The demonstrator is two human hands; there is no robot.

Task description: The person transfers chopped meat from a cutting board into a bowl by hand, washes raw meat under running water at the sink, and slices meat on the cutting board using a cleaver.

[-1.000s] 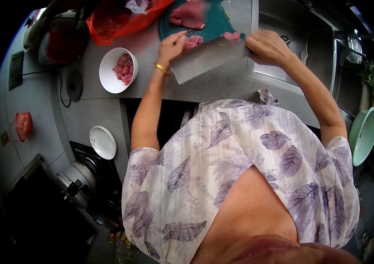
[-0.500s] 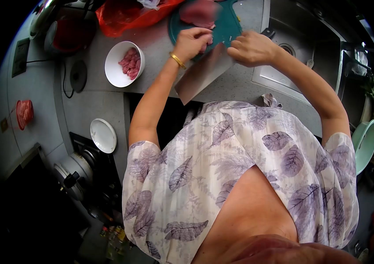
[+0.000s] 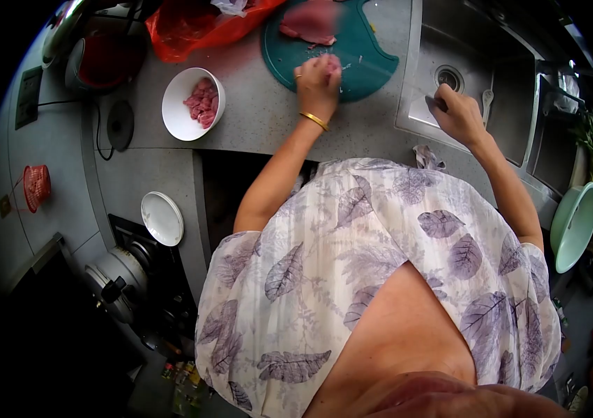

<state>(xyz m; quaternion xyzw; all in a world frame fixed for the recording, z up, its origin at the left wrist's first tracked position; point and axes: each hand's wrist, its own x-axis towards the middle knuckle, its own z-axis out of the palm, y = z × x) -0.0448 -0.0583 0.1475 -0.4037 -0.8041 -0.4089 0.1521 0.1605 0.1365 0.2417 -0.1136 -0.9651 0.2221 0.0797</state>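
One meat piece (image 3: 333,64) gripped in our left hand (image 3: 318,89), over the green board (image 3: 373,68), well apart from our curled right hand (image 3: 459,115), its hold unclear.

Left hand (image 3: 319,87) holding meat piece (image 3: 333,66) at green board (image 3: 373,68); right hand (image 3: 459,115) near sink (image 3: 450,42); white bowl (image 3: 173,115) containing cut meat (image 3: 203,103).
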